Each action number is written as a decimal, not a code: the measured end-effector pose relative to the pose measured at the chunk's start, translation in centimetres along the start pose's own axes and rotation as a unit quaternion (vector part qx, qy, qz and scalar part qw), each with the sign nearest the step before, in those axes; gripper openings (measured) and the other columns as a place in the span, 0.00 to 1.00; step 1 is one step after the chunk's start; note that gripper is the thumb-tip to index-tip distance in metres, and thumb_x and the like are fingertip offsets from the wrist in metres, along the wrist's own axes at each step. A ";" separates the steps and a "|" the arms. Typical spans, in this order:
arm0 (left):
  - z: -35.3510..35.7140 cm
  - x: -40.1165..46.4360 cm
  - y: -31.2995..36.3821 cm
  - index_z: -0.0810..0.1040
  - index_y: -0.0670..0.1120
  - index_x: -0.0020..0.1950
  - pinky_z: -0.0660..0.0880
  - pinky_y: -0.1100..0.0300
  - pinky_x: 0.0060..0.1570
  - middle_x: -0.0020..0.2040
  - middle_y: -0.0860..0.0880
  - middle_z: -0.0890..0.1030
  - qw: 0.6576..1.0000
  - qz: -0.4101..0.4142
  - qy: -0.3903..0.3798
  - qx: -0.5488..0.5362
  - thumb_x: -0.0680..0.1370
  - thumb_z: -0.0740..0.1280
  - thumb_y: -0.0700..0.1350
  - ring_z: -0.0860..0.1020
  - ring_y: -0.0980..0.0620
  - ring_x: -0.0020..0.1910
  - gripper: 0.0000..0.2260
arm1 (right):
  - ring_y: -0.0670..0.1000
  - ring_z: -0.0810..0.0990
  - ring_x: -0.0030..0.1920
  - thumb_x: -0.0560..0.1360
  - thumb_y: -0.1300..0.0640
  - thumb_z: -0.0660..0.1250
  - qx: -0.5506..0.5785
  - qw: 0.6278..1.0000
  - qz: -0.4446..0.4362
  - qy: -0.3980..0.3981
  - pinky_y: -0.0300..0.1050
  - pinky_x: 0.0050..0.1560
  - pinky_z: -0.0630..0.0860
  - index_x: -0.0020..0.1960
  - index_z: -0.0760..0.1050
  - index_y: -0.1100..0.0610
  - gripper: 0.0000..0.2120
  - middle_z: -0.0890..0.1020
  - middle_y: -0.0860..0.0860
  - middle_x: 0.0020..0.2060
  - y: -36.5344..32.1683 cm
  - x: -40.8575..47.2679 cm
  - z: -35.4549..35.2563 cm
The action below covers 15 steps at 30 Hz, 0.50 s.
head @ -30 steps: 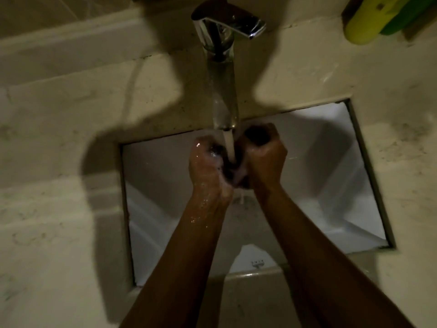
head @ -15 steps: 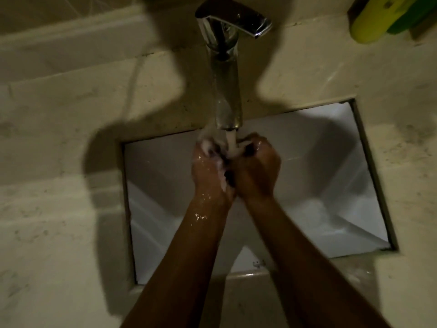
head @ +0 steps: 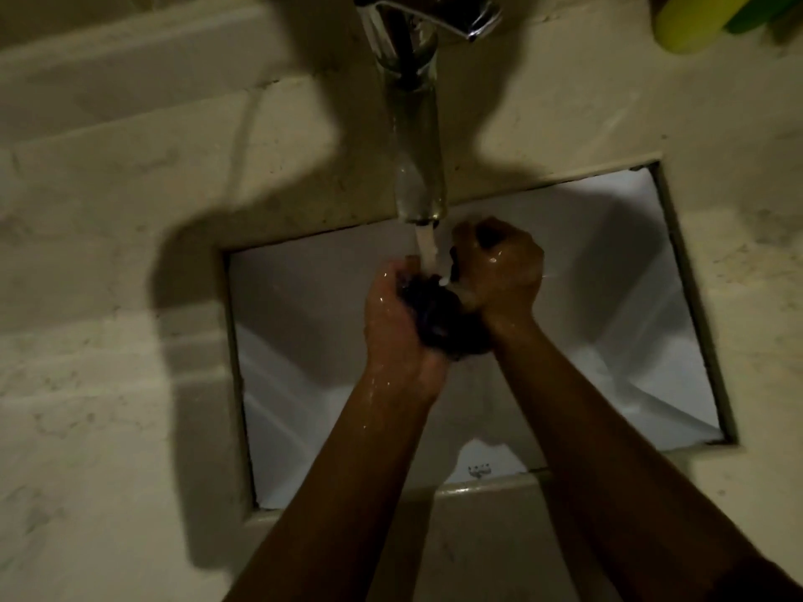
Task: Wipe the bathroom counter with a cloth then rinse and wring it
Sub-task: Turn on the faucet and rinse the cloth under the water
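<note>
A dark, bunched-up cloth (head: pixel 443 317) is squeezed between my two hands over the white sink (head: pixel 304 341). My left hand (head: pixel 397 323) grips its left side, wet and glistening. My right hand (head: pixel 499 267) is closed around its upper right part, a little higher than the left. Water runs from the chrome tap (head: pixel 417 136) in a thin stream (head: pixel 428 247) that lands on the cloth between my hands. Most of the cloth is hidden inside my fists.
A beige stone counter (head: pixel 108 384) surrounds the rectangular sink on all sides. A yellow bottle (head: pixel 691 21) and a green one (head: pixel 756 13) lie at the far right corner. The tap's lever (head: pixel 456 13) points right. The scene is dim.
My hands have separated slightly; the right one rose and moved right, the left dropped. More of the dark cloth now shows between them under the stream.
</note>
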<state>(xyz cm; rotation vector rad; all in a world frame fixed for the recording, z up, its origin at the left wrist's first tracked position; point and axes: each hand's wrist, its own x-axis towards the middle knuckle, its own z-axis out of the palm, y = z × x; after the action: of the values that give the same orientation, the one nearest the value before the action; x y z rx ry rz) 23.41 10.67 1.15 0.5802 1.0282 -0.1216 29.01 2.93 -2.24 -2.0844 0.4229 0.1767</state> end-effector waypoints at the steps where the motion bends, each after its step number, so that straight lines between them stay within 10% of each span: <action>1: 0.0 -0.5 0.1 0.84 0.49 0.34 0.78 0.58 0.37 0.30 0.51 0.81 1.000 0.000 -0.023 -0.009 0.76 0.67 0.48 0.80 0.54 0.31 0.12 | 0.53 0.81 0.35 0.74 0.42 0.62 0.000 1.000 -0.025 0.013 0.48 0.39 0.79 0.36 0.80 0.56 0.19 0.83 0.52 0.33 0.0 0.3 -0.1; 6: -0.1 0.4 2.6 0.82 0.48 0.41 0.81 0.57 0.39 0.39 0.49 0.82 0.999 0.032 0.004 0.013 0.84 0.61 0.52 0.82 0.52 0.38 0.17 | 0.44 0.76 0.42 0.80 0.50 0.64 0.052 0.990 -0.098 0.086 0.28 0.44 0.69 0.48 0.78 0.55 0.10 0.79 0.51 0.43 0.2 -1.3 -3.6; 9: -0.3 1.0 4.7 0.77 0.47 0.42 0.79 0.57 0.43 0.35 0.50 0.79 0.996 0.073 0.036 -0.037 0.83 0.63 0.50 0.78 0.51 0.38 0.12 | 0.32 0.77 0.37 0.81 0.49 0.65 0.208 0.970 0.036 0.121 0.26 0.40 0.72 0.41 0.75 0.46 0.10 0.78 0.40 0.38 -0.4 -1.9 -6.5; 15: -1.6 0.6 6.6 0.79 0.47 0.56 0.82 0.54 0.47 0.41 0.47 0.81 0.993 0.090 0.017 -0.074 0.82 0.64 0.52 0.81 0.47 0.46 0.11 | 0.40 0.83 0.46 0.79 0.52 0.68 0.184 0.976 0.060 0.103 0.42 0.52 0.82 0.42 0.78 0.45 0.07 0.83 0.43 0.40 1.4 -1.3 -8.5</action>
<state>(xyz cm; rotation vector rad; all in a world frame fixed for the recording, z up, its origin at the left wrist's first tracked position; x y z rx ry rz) 24.91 17.16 2.67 0.5375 1.0033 0.1222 26.96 -4.65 1.43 -1.7166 0.6567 -0.0466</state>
